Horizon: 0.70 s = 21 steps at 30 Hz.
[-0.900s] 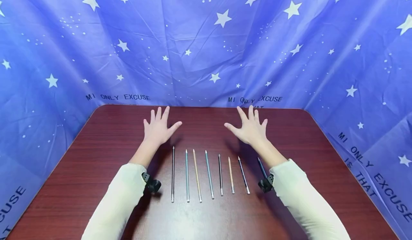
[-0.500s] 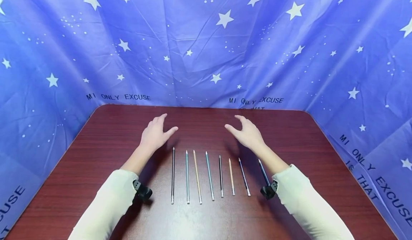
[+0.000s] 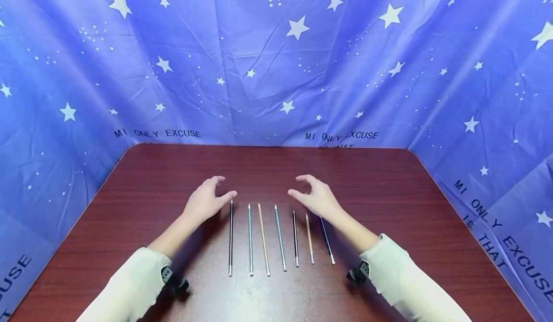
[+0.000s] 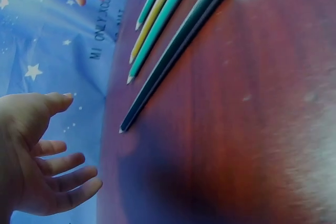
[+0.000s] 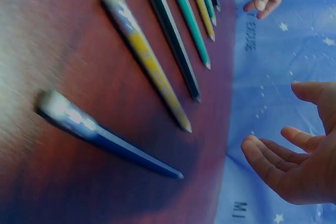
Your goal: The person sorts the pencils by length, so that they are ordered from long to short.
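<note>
Several pencils lie in a loose row on the table, tips pointing away from me and eraser ends toward me. From the left in the head view come a black pencil [image 3: 231, 240], a teal pencil [image 3: 250, 240], a yellow pencil [image 3: 264, 240], another teal one, a second black pencil [image 3: 295, 240], a short yellow pencil [image 3: 309, 240] and a blue pencil [image 3: 327, 240]. My left hand [image 3: 205, 201] hovers beside the leftmost black pencil's tip, fingers loosely bent, holding nothing. Above the right-hand tips, my right hand [image 3: 317, 198] is equally relaxed and holds nothing.
The dark red wood-grain table [image 3: 129, 207] has rounded far corners. A blue star-printed curtain [image 3: 259, 48] hangs behind it and on both sides. A small black wrist camera [image 3: 176, 283] is on the left sleeve, another [image 3: 357, 274] on the right.
Both hands have drawn back toward me and lowered, their spread fingers relaxing. The right hand also moved left; its arm now hides the rightmost blue pencil. The visible pencils have stayed put.
</note>
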Each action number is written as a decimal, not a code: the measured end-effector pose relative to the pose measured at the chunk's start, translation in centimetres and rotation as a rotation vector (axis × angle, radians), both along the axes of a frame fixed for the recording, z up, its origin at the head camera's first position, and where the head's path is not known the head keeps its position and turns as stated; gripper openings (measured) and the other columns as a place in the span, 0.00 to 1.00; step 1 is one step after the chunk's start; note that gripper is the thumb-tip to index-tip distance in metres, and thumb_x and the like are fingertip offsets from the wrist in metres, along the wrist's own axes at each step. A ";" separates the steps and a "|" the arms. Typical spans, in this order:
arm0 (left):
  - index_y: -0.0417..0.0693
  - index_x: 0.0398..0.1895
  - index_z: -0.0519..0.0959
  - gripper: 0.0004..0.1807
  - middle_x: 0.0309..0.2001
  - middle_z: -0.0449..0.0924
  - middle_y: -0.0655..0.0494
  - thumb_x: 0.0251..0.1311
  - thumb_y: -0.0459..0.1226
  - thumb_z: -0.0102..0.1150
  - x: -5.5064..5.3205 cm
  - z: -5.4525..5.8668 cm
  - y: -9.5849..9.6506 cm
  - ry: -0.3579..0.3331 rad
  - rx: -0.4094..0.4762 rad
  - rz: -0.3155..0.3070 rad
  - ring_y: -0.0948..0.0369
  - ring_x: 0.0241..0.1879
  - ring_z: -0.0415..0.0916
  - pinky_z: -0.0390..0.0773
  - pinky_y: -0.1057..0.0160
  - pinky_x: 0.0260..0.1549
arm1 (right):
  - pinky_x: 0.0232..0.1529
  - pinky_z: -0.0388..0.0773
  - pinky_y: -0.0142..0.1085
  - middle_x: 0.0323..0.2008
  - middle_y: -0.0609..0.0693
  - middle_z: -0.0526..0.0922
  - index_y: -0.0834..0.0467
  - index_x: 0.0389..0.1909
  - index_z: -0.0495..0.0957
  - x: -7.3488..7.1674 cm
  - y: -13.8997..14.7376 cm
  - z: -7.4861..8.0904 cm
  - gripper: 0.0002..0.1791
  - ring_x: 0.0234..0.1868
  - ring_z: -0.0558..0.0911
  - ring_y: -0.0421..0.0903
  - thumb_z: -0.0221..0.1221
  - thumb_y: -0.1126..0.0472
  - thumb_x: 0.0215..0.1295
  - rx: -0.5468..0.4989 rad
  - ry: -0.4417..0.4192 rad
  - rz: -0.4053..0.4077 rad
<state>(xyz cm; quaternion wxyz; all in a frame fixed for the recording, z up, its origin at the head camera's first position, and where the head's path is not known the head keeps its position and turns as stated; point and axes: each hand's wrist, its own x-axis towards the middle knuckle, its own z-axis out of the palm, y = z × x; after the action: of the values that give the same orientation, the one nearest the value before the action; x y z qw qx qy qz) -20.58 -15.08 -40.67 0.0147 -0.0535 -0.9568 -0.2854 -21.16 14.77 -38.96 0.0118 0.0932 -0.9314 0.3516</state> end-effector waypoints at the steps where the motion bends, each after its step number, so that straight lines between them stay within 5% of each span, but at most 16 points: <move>1: 0.41 0.61 0.68 0.35 0.56 0.74 0.42 0.57 0.55 0.57 0.2 -0.1 0.1 -0.010 0.010 -0.005 0.48 0.54 0.74 0.74 0.46 0.51 | 0.41 0.79 0.42 0.46 0.56 0.83 0.55 0.55 0.74 0.2 -0.2 -0.2 0.28 0.39 0.82 0.47 0.63 0.45 0.55 -0.003 -0.007 0.011; 9: 0.42 0.52 0.74 0.29 0.47 0.81 0.47 0.55 0.52 0.61 1.7 -1.2 0.5 -0.047 0.042 -0.030 0.53 0.49 0.78 0.76 0.49 0.49 | 0.36 0.79 0.37 0.42 0.56 0.84 0.57 0.53 0.76 1.7 -1.6 -1.1 0.26 0.36 0.83 0.45 0.65 0.50 0.54 -0.060 -0.042 0.064; 21: 0.44 0.50 0.76 0.27 0.44 0.79 0.51 0.52 0.51 0.63 2.2 -2.0 1.1 -0.085 0.003 -0.032 0.55 0.47 0.77 0.76 0.51 0.47 | 0.31 0.77 0.31 0.41 0.53 0.84 0.56 0.51 0.77 2.9 -3.5 -2.1 0.24 0.33 0.81 0.40 0.66 0.54 0.53 -0.125 -0.075 0.129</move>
<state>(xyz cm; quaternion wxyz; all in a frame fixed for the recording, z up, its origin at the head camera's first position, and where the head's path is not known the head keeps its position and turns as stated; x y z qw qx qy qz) -18.33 -13.97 -42.68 -0.0307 -0.0566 -0.9551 -0.2893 -18.25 11.31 -41.08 -0.0402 0.1387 -0.8995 0.4123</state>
